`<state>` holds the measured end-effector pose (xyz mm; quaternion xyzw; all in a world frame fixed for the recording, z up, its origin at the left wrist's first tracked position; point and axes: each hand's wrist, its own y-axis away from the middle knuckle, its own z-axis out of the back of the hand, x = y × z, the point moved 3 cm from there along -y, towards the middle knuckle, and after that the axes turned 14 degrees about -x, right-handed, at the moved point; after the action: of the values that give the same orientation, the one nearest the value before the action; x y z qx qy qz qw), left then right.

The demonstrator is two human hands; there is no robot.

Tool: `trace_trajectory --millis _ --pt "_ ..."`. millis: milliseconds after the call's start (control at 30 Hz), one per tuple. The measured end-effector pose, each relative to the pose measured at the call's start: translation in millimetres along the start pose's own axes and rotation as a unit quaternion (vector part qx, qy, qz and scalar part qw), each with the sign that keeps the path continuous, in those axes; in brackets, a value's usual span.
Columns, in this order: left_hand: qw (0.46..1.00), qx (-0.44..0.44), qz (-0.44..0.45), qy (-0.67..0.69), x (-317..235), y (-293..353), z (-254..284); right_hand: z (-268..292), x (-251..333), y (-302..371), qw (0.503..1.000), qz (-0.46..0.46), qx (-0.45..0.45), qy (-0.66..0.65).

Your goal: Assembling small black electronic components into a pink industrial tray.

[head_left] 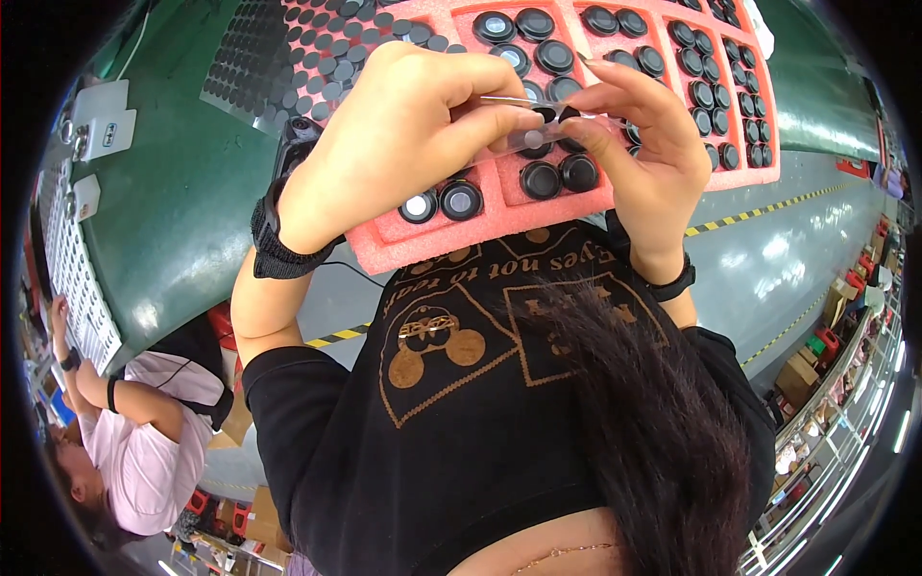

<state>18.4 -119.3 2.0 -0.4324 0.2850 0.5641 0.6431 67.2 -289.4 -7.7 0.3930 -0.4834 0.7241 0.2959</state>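
Observation:
A clear film strip [514, 144] with small round grey dots on it is stretched between my two hands above the foam tray. The thumb and forefinger of my left hand [394, 134] are pinched on its left end. At the other end, the thumb and fingers of my right hand [658, 134] close on the film, beside a small dark piece I cannot make out clearly. Below them is a pink foam tray [413, 248] with compartments of round black caps [541, 180]. Several caps have a pale or grey round face, such as the cap [419, 206] at the near left.
Dark round discs [331, 69] lie scattered at the tray's far left, beside a sheet of dark dots [240, 72]. A black device [298, 139] stands by my left wrist on the green table [192, 221]. A co-worker [149, 432] in a light shirt is at the left.

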Motion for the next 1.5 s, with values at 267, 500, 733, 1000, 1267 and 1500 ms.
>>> trace_trajectory --millis 267,500,733,1000,1267,1500 --pt "0.993 -0.012 0.096 0.067 2 0 0 -2 6 -1 0.977 0.205 0.016 0.053" --pt "0.997 -0.033 0.045 0.050 0 1 -1 -4 -4 -2 0.999 -0.022 -0.028 -0.039" --pt "0.994 -0.012 0.077 0.078 0 0 -2 -5 -6 2 0.998 0.043 -0.031 -0.043" --pt "0.988 -0.012 0.105 0.111 2 2 -9 1 -12 5 0.992 0.119 -0.018 -0.039" --pt "0.991 -0.012 0.100 0.087 5 3 -9 -3 -16 -1 0.976 0.097 -0.061 -0.186" --pt "0.992 -0.009 0.093 0.081 5 3 -10 -4 -15 3 0.998 0.023 -0.037 -0.055"
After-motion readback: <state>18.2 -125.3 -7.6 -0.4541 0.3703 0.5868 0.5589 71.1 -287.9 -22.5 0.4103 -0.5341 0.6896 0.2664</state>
